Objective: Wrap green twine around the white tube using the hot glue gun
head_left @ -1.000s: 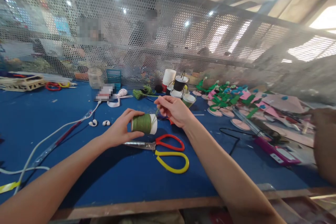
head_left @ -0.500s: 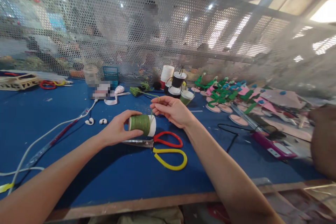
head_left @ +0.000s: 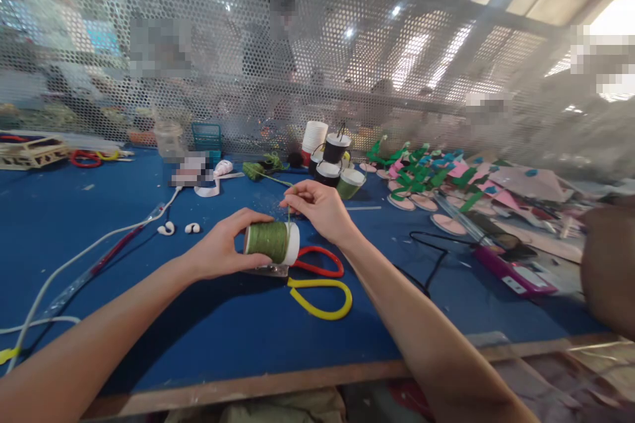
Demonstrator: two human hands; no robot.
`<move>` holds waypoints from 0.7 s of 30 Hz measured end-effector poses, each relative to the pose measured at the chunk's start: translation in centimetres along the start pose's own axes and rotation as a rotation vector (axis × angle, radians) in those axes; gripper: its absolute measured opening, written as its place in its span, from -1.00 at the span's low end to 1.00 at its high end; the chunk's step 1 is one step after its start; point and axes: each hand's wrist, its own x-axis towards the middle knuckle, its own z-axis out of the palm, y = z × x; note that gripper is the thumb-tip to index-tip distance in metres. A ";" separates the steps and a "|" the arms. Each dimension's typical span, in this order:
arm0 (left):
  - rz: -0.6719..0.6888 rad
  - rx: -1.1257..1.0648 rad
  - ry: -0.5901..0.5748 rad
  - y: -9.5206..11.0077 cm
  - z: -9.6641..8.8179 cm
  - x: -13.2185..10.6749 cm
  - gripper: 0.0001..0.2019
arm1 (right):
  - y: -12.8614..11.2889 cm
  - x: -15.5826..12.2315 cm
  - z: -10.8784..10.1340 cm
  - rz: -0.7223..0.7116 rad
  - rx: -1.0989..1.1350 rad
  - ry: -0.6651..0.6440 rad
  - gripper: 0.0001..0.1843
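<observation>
My left hand (head_left: 223, 248) is wrapped round a paper cup (head_left: 272, 242) that lies on its side and is partly wound in green cord. My right hand (head_left: 317, 208) sits just above and right of the cup, fingers pinched on the thin green cord (head_left: 288, 215) that runs down to it. Another length of the cord leads back to a green bundle (head_left: 260, 168) farther up the table. Below the cup lie scissors (head_left: 317, 277) with one red and one yellow handle loop.
The blue table (head_left: 198, 330) holds a white cable (head_left: 99, 244) at left, stacked cups (head_left: 332, 158) behind, green and pink craft pieces (head_left: 431, 182) at right, a black wire (head_left: 431, 261). A perforated metal screen (head_left: 347, 66) closes the back. A brown object (head_left: 608, 271) sits at far right.
My right hand has drifted left and closer to the cup, keeping the cord pinched. The cup has tilted slightly and now covers more of the scissor blades.
</observation>
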 end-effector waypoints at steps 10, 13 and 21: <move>0.013 0.011 -0.018 0.2 0.0 0.0 -0.53 | 0.0 -0.1 0.2 -0.005 -0.025 -0.036 -0.90; 0.015 0.022 -0.010 0.1 0.0 0.0 -0.51 | 0.3 0.0 0.2 0.006 -0.034 -0.067 -0.89; 0.048 0.004 0.021 0.4 0.0 0.0 -0.51 | 0.3 -0.2 0.2 0.065 -0.045 -0.103 -0.90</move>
